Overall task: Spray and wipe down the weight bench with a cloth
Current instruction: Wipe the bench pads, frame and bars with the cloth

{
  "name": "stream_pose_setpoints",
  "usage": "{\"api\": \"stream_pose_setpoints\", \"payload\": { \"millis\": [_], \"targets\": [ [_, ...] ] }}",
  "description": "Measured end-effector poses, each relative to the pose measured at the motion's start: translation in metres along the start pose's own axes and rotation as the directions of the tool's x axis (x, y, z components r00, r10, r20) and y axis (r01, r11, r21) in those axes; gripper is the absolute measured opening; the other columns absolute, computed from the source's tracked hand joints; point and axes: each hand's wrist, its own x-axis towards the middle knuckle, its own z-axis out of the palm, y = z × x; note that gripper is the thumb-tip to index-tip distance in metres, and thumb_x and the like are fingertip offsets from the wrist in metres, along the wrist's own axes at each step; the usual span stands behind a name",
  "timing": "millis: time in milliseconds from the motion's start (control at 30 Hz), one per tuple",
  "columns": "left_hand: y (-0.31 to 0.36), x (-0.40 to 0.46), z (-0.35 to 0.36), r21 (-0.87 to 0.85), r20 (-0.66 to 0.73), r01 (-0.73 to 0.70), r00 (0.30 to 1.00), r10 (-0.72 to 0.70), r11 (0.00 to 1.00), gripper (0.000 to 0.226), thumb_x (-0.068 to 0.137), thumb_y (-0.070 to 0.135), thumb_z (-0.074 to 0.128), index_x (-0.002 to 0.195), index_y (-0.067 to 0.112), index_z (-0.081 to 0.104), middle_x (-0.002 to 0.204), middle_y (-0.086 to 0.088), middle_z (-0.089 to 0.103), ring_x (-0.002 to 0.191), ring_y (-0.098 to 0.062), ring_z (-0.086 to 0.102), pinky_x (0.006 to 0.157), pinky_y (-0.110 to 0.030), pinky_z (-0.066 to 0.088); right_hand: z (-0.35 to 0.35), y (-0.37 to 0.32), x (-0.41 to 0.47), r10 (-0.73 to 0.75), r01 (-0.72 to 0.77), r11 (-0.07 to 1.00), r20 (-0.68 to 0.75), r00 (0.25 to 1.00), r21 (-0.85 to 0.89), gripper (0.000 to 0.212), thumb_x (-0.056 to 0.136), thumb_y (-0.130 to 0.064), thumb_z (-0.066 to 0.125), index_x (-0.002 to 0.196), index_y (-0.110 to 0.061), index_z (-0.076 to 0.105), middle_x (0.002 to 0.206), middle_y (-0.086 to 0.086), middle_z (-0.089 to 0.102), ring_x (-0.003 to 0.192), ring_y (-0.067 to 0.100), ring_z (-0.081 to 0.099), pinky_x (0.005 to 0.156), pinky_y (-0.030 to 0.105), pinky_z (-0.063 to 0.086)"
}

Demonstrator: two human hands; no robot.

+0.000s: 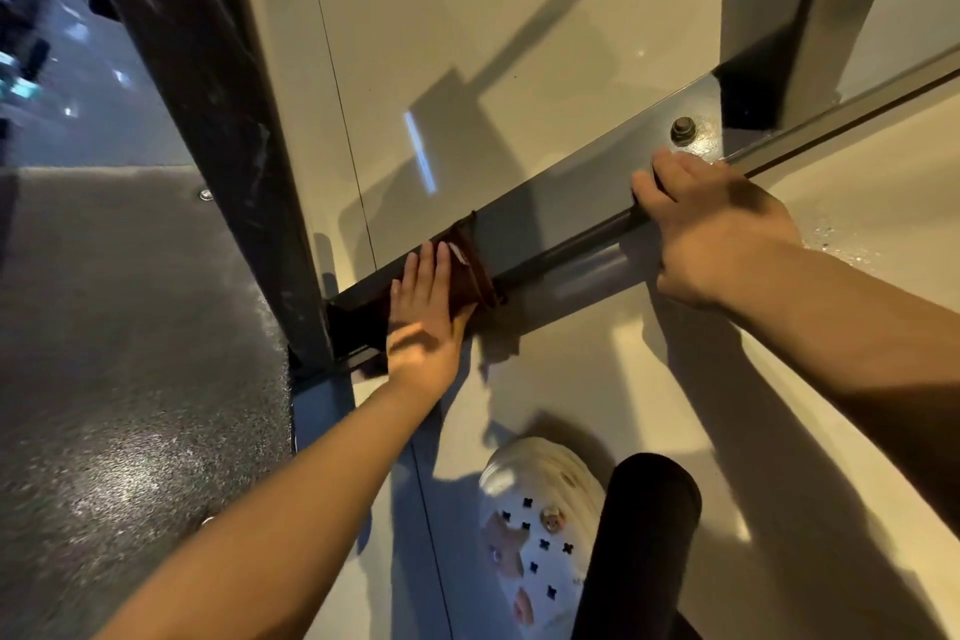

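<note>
- Your left hand lies flat with straight fingers, pressing a dark brown cloth onto the low grey bar of the bench frame.
- The cloth wraps over the bar; only its right part shows past your fingers, and your palm hides the rest.
- Your right hand sits further up the same bar, fingers curled over its top edge and gripping it, just below a bolt.
- Your fingertips go over the far side of the bar, so you cannot see how far they wrap.
- The bar runs on a slant from lower left to upper right; its left end disappears behind a dark upright post, and its right end passes under a second upright that the top edge cuts off.
- No padded part of the bench can be made out from here; only frame members show.
- Water drops glisten on the pale floor just right of your right wrist.
- A dark speckled mat covers the floor on the left; the upper left corner is blurred beyond telling.
- Your white clog with small charms stands below the bar, partly hidden by a black leg that the bottom edge cuts off.
- Both forearms run out of the lower edge.
</note>
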Motion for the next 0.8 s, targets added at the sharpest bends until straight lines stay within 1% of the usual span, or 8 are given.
{"api": "stream_pose_setpoints", "payload": {
  "millis": [133,233,333,433,467,567,700,800],
  "targets": [
    [0.061,0.026,-0.002,-0.044,-0.054,-0.247,0.968,0.244,0.968,0.071,0.1,0.039,0.044,0.153,0.017,0.002,0.162,-0.007,0.006,0.15,-0.024,0.001,0.118,-0.035,-0.005,0.001,-0.002,0.0,0.007,-0.007,1.0,0.006,1.0,0.02,0.081,0.082,-0.035,0.067,0.146,-0.015,0.021,0.151,0.01,0.023,0.14,0.025,0.026,0.109,0.037,0.033],
    [0.055,0.027,-0.005,-0.078,-0.021,-0.381,0.924,0.381,0.921,0.076,0.097,0.043,0.05,0.152,0.017,0.003,0.161,-0.004,0.003,0.149,-0.02,-0.001,0.118,-0.033,-0.005,-0.003,-0.002,-0.002,0.007,-0.008,0.999,0.025,1.0,0.035,0.082,0.084,-0.033,0.067,0.148,-0.016,0.018,0.153,0.01,0.019,0.141,0.025,0.024,0.111,0.037,0.031],
    [0.007,0.008,-0.005,-0.015,0.067,-0.396,0.916,0.396,0.918,0.084,0.094,0.035,0.057,0.15,0.02,-0.004,0.159,0.002,-0.008,0.146,-0.014,-0.011,0.121,-0.038,-0.003,-0.004,0.001,-0.002,-0.006,0.005,0.999,0.034,0.999,0.037,0.079,0.084,-0.031,0.067,0.146,-0.017,0.02,0.152,0.009,0.019,0.138,0.025,0.026,0.11,0.037,0.032],
    [-0.044,-0.004,-0.013,0.045,0.219,-0.416,0.891,0.398,0.908,0.092,0.09,0.02,0.058,0.149,0.025,-0.012,0.159,0.005,-0.017,0.145,-0.013,-0.02,0.12,-0.033,-0.009,0.003,0.003,-0.001,-0.027,0.027,0.999,-0.017,0.999,0.034,0.078,0.079,-0.03,0.068,0.141,-0.017,0.023,0.146,0.009,0.023,0.134,0.023,0.029,0.105,0.034,0.035],
    [-0.06,-0.004,-0.016,0.076,0.255,-0.405,0.891,0.375,0.911,0.096,0.088,0.011,0.059,0.149,0.028,-0.015,0.158,0.005,-0.018,0.146,-0.014,-0.019,0.121,-0.036,-0.004,0.006,0.003,0.0,-0.031,0.032,0.999,-0.031,0.999,0.041,0.079,0.078,-0.03,0.069,0.14,-0.017,0.022,0.145,0.009,0.022,0.134,0.023,0.028,0.104,0.034,0.035],
    [-0.089,-0.004,-0.012,0.165,0.197,-0.363,0.923,0.33,0.917,0.119,0.078,-0.01,0.066,0.149,0.036,-0.017,0.159,0.003,-0.006,0.146,-0.02,-0.001,0.117,-0.046,0.022,0.016,0.004,0.0,-0.028,0.031,0.998,-0.04,0.999,0.054,0.088,0.075,-0.032,0.07,0.143,-0.016,0.016,0.147,0.009,0.016,0.136,0.024,0.021,0.106,0.035,0.033],
    [-0.081,-0.011,-0.007,0.173,0.173,-0.319,0.941,0.29,0.932,0.111,0.077,-0.005,0.072,0.151,0.025,-0.005,0.158,-0.006,0.006,0.145,-0.028,0.012,0.114,-0.046,0.022,0.019,0.004,0.0,-0.015,0.02,0.995,-0.046,0.999,0.102,0.089,0.077,-0.028,0.071,0.145,-0.017,0.014,0.15,0.008,0.012,0.138,0.024,0.017,0.108,0.036,0.032],
    [-0.048,-0.001,-0.013,0.18,0.152,-0.331,0.94,0.306,0.927,0.093,0.088,0.014,0.069,0.149,0.017,-0.002,0.159,-0.012,0.006,0.146,-0.028,0.005,0.118,-0.04,0.008,0.019,0.002,0.0,-0.006,0.012,0.993,-0.05,0.999,0.118,0.09,0.076,-0.03,0.072,0.145,-0.017,0.014,0.15,0.008,0.013,0.139,0.023,0.017,0.107,0.035,0.034]
  ]
}}
